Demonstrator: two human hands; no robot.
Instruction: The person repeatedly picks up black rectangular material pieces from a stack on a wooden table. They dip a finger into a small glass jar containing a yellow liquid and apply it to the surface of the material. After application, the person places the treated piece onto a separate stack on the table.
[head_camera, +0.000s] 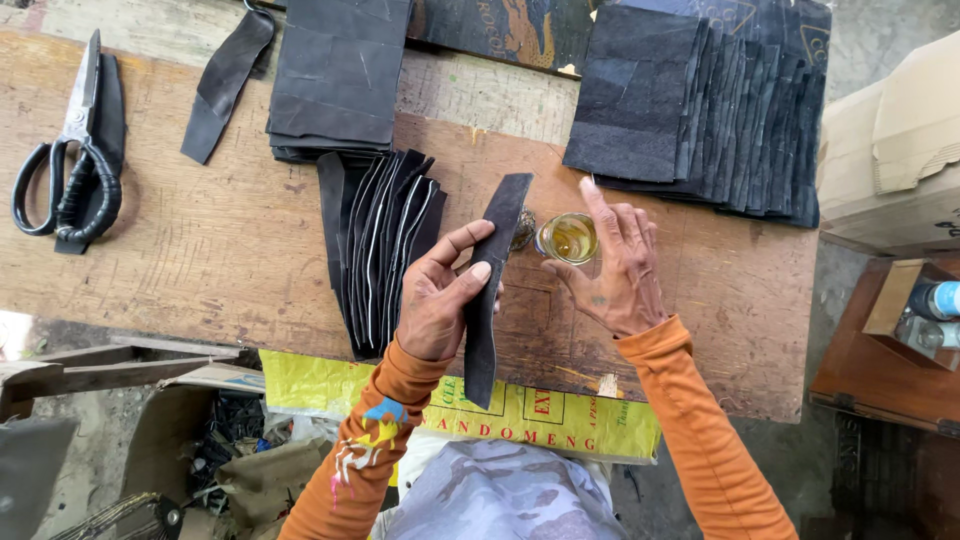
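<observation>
While left hand (435, 305) grips dark strip (490, 290), right hand (615, 265) by glass jar (567, 238).

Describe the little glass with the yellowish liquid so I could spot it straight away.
On the worn wooden table, look just below the big fanned stack of dark sheets at the far right. The small glass stands there, by the right hand fingertips. It is the only clear, round thing among flat black pieces.

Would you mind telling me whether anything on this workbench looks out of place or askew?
Nothing looks spilled or damaged. The only stray item is a single dark strip lying slanted on the wooden bench, apart from the neat stacks, near the scissors.
</observation>
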